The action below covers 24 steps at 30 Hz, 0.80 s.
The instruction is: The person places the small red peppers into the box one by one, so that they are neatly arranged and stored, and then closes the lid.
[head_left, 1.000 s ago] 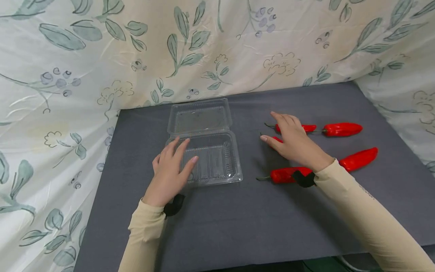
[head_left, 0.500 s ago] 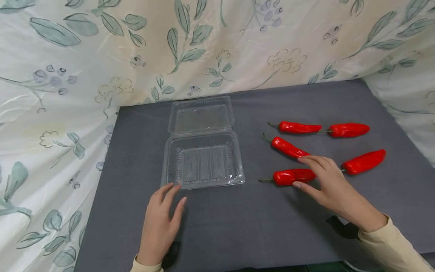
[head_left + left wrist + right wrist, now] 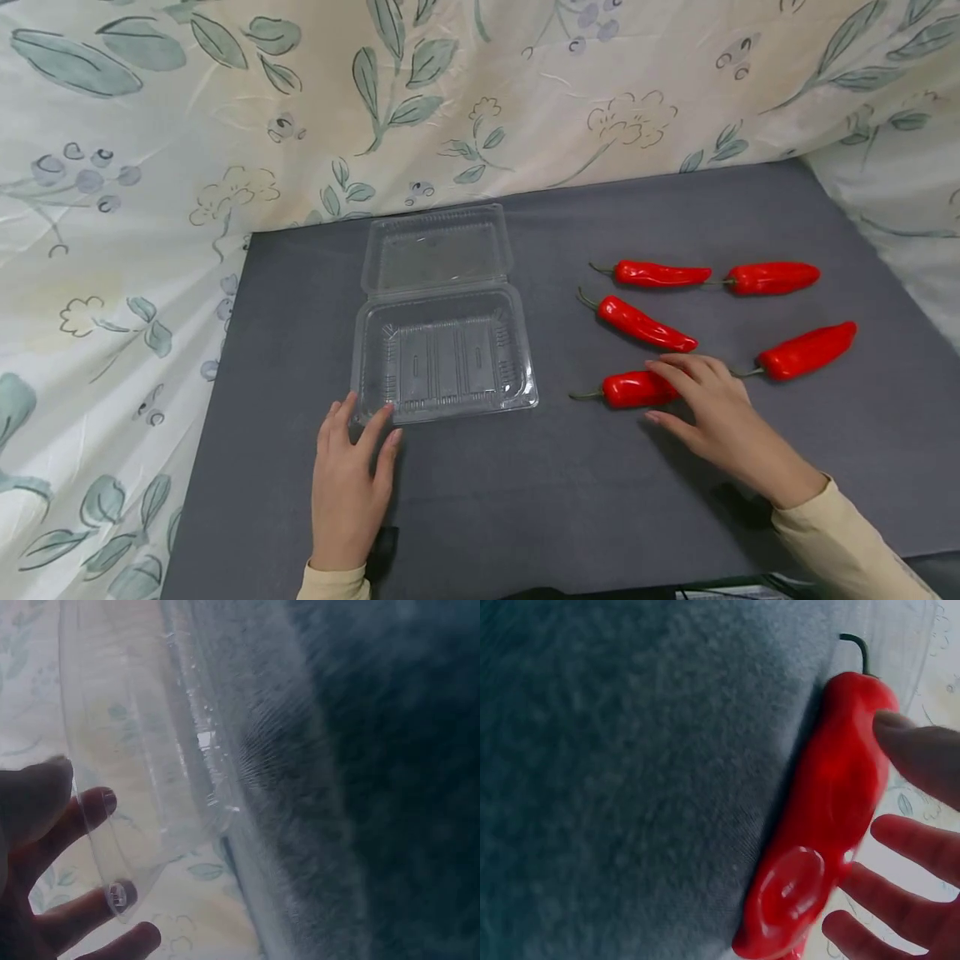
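A clear plastic clamshell container (image 3: 442, 408) lies with its lid (image 3: 438, 250) folded back, nothing inside it. My left hand (image 3: 348, 492) is at its front left corner, fingers spread and gently bent. In the left wrist view, fingertips show through the clear rim (image 3: 97, 840); whether they touch is unclear. My right hand (image 3: 723, 421) hovers over the blunt end of the nearest red pepper (image 3: 633, 390), thumb on the near side and fingers on the far side. In the right wrist view the pepper (image 3: 832, 787) lies between thumb and spread fingers, not gripped.
Several more red peppers lie to the right: a slanted one (image 3: 645, 323), two at the back (image 3: 663, 274) and one at the right (image 3: 810, 352). A grey cloth (image 3: 517, 500) covers the table. Floral curtains (image 3: 540, 100) hang behind and at both sides.
My right hand has come back from above the far peppers to the nearest one. The left hand has drawn back from over the container to its front left corner.
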Available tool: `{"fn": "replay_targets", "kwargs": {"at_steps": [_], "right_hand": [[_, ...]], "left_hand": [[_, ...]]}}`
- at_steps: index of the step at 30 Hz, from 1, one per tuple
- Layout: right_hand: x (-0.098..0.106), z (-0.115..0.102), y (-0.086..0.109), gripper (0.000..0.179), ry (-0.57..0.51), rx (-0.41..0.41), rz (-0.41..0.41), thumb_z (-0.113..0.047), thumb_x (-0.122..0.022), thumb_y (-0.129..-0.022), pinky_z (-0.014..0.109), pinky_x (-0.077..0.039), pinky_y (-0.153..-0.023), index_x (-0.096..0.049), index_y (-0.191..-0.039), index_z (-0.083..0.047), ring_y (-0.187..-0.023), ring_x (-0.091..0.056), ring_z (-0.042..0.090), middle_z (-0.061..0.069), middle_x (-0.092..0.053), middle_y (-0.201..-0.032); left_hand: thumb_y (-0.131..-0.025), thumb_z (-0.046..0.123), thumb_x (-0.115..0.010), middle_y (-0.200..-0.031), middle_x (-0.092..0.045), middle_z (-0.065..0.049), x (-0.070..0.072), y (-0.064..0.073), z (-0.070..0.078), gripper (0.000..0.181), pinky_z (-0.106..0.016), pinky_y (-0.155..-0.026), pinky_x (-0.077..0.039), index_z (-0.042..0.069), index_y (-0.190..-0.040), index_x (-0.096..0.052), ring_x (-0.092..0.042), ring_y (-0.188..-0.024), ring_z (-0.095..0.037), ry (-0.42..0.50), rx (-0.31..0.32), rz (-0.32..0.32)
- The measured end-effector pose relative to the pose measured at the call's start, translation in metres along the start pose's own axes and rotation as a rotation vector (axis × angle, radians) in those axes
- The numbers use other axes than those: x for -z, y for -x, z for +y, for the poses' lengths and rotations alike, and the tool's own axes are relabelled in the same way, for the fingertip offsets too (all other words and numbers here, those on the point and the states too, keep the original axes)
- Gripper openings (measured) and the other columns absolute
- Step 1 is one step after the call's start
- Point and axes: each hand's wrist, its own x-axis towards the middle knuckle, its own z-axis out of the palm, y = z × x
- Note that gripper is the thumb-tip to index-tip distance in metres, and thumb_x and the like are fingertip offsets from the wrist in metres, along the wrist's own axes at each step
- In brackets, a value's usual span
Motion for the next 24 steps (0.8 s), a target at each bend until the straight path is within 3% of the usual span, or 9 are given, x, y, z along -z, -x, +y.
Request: {"fn": "replay_targets", "kwargs": {"at_steps": [7,15,20,24], "right_hand": [[-0.006,0.000,-0.007,0.058,0.054,0.004,-0.020,-0.015,-0.085,-0.069,0.051,-0.037,-0.072,-0.060,-0.120,-0.008,-0.104,-0.049,0.036,0.015,-0.059,-0.111],[0.000,0.004,-0.013,0.046,0.091,0.026,-0.027,-0.018,-0.086,-0.068,0.045,-0.039,-0.065,-0.066,-0.108,-0.009,-0.092,-0.058,0.028,0.010,-0.066,-0.099],[0.018,-0.003,-0.022,0.044,0.070,0.017,-0.031,-0.019,-0.086,-0.068,0.042,-0.035,-0.067,-0.066,-0.107,-0.010,-0.089,-0.057,0.025,0.008,-0.066,-0.097],[0.040,-0.019,-0.040,0.045,0.038,0.036,-0.018,-0.018,-0.086,-0.069,0.041,-0.031,-0.071,-0.066,-0.108,-0.011,-0.091,-0.056,0.022,0.007,-0.065,-0.100]], "left_hand": [[-0.088,0.014,-0.070,-0.140,-0.044,-0.025,-0.004,0.004,0.001,0.029,-0.061,-0.094,-0.040,0.010,-0.116,-0.068,-0.042,-0.127,-0.046,0.088,0.045,0.014],[-0.085,0.009,-0.072,-0.136,-0.047,-0.025,-0.005,0.005,0.005,0.028,-0.058,-0.091,-0.045,0.010,-0.113,-0.070,-0.048,-0.122,-0.043,0.059,0.029,0.033],[-0.085,0.009,-0.072,-0.136,-0.047,-0.025,-0.005,0.006,0.008,0.028,-0.057,-0.090,-0.046,0.010,-0.113,-0.070,-0.048,-0.123,-0.043,0.044,0.022,0.036],[-0.086,0.009,-0.071,-0.138,-0.047,-0.024,-0.005,0.007,0.008,0.028,-0.057,-0.091,-0.045,0.010,-0.114,-0.069,-0.046,-0.126,-0.042,0.051,0.030,0.037]]}}
